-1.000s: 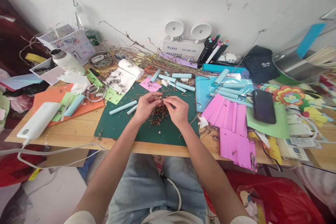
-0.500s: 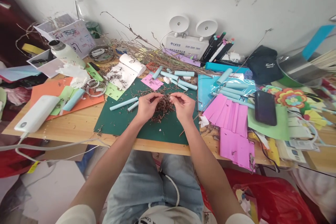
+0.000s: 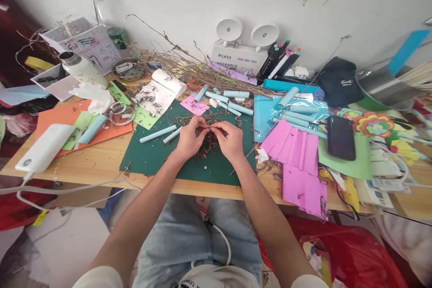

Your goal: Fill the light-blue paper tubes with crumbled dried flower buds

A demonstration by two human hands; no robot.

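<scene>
My left hand (image 3: 191,140) and my right hand (image 3: 231,139) meet over a heap of brown dried leaves and stems (image 3: 210,141). Both are closed in a pinch, fingertips nearly touching, on a small bit of dried plant (image 3: 209,127) whose shape is mostly hidden. The heap lies on a dark green sheet (image 3: 205,175), with crumbs scattered around it. To the left of my left hand rests a light-blue paper tube (image 3: 158,134), and a second tube end pokes out beside that hand. A pink slip of paper (image 3: 194,105) lies beyond my hands.
Dry branches (image 3: 202,73) stretch along the back, before a white emergency lamp (image 3: 239,57). Pink folded paper (image 3: 303,189) and a black power bank (image 3: 341,137) lie right. At left are a white power bank (image 3: 45,148) with cables and an open bottle (image 3: 83,69).
My two hands have come closer together, and their fingertips now meet above the heap. The view has shifted slightly; the things on the table lie as before.
</scene>
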